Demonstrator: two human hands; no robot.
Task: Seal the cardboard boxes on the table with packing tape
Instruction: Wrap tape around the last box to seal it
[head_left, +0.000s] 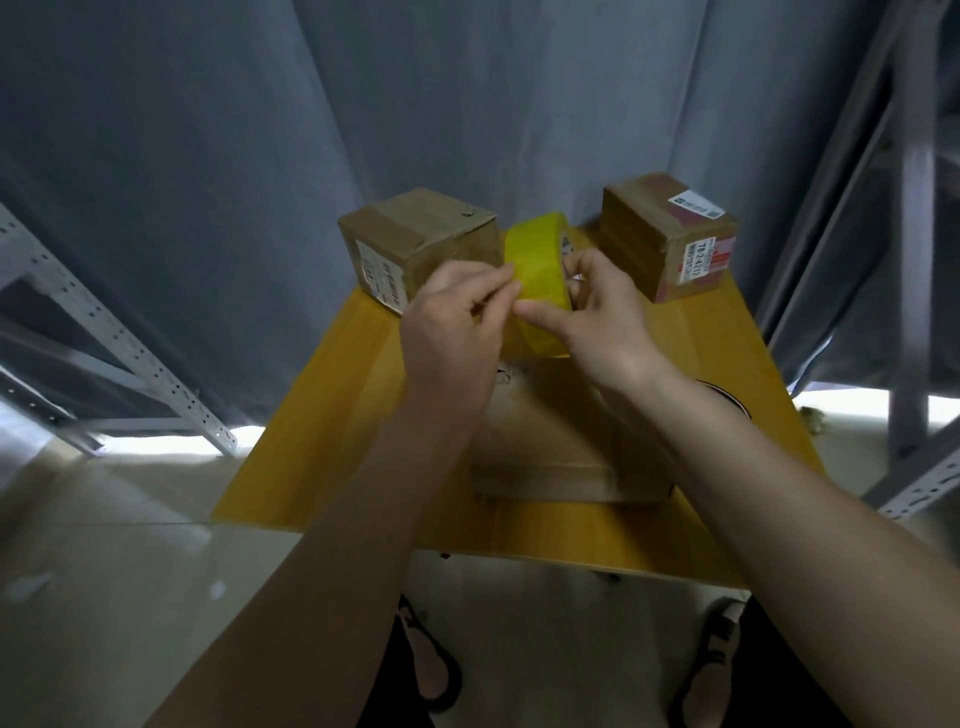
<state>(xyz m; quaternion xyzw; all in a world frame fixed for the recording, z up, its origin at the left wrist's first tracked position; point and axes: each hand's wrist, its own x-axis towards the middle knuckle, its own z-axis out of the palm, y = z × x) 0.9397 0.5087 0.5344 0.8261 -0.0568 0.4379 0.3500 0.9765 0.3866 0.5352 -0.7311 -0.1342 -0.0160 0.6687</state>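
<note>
Both hands hold a yellow roll of packing tape (535, 260) upright above the table. My right hand (602, 322) grips the roll, fingers through its core and thumb across its face. My left hand (452, 322) pinches at the roll's outer face with curled fingers. Under my forearms a flat cardboard box (550, 441) lies on the yellow table (322, 431). Two smaller cardboard boxes stand at the far edge: one at the back left (421, 244), one with labels at the back right (670, 234).
A grey curtain (260, 156) hangs right behind the table. Perforated metal shelf frames stand at the left (119, 343) and the right (914, 260). A dark round object (727, 397) peeks out beside my right forearm. My sandalled feet (431, 660) show below the table's near edge.
</note>
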